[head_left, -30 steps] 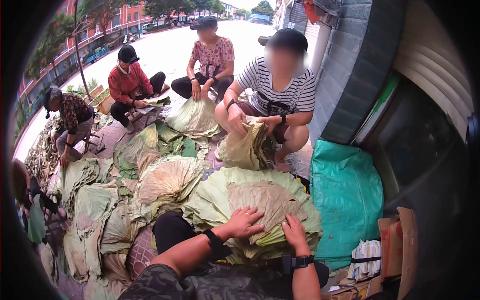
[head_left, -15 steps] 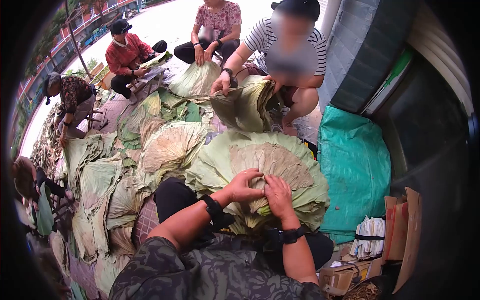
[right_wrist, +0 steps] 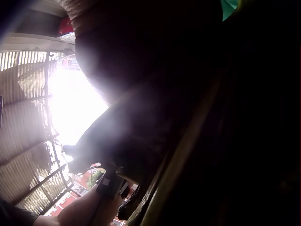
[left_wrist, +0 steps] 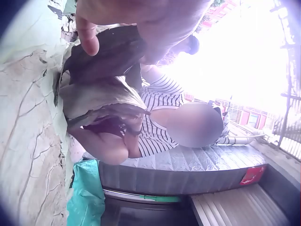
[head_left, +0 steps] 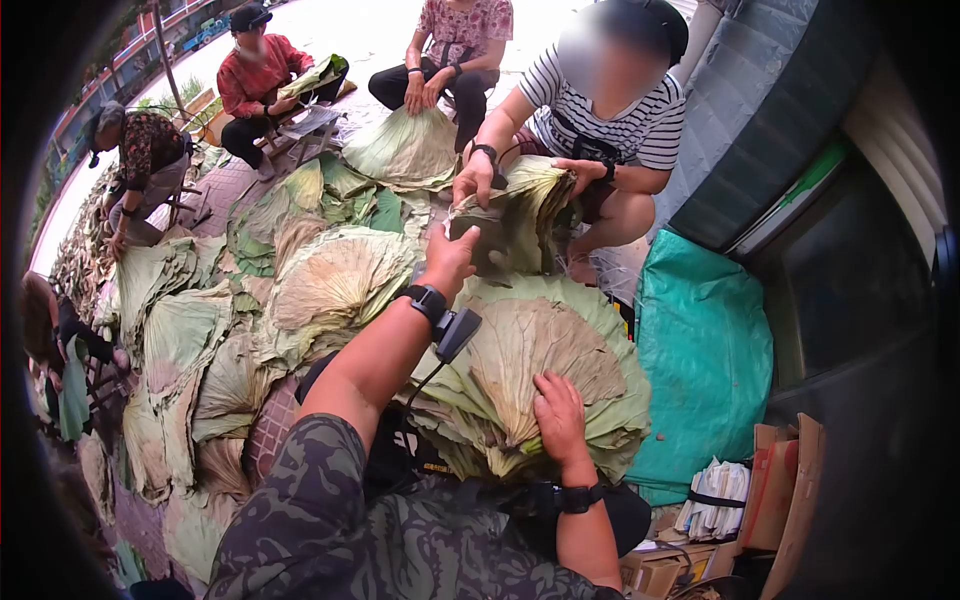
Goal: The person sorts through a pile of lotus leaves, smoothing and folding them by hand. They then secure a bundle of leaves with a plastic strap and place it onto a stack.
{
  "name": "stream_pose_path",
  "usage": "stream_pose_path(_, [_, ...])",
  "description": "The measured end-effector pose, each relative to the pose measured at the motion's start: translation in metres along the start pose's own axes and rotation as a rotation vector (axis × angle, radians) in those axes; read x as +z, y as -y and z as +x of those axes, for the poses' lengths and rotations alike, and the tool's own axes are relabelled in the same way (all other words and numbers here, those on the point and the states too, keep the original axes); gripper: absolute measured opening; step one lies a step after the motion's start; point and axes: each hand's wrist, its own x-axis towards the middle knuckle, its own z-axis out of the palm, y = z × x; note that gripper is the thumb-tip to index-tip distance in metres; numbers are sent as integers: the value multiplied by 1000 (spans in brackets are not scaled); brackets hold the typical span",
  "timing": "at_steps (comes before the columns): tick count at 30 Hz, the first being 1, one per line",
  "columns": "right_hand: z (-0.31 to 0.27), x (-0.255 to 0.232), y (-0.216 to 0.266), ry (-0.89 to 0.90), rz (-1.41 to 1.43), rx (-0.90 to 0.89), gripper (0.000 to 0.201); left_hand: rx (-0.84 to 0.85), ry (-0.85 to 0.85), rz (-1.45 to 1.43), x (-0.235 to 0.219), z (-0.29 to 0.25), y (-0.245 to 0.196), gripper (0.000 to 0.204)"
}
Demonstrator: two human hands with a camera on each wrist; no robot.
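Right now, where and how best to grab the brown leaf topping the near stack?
Probably the narrow gathered end, coming from the near side: the brown leaf has folds converging there and spreads into a broad fan beyond. The right hand rests at its right side, so I'd pinch left of it.

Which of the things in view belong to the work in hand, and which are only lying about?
Belonging, it seems:
leaf pile under the right hand
leaf bundle near the left hand
other leaves spread leftward

Lying about, it seems:
green sheet
strapped paper stack
cardboard
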Motion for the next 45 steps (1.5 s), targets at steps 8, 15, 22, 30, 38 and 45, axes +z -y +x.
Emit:
stream_pose_path(8, [0, 0, 1, -7, 9, 8, 42, 116, 102, -177, 0, 5, -14, 15])
stream_pose_path(15, [3, 1, -4, -44, 46, -4, 43, 678, 527, 277, -30, -56, -43, 14])
stream_pose_path(22, [12, -28, 26, -325, 286, 224, 53, 1118, 826, 654, -49, -153, -6, 29])
stream_pose_path(30, [21, -38, 10, -594, 262, 84, 61, 1001, 1129, 689, -48, -177, 1, 33])
stream_pose_path(38, [30, -52, -3, -204, -107, -145, 33, 1057, 1176, 701, -48, -172, -4, 36])
stream_pose_path(45, [31, -88, 19, -690, -159, -181, 24, 1469, 526, 1063, -37, -167, -24, 27])
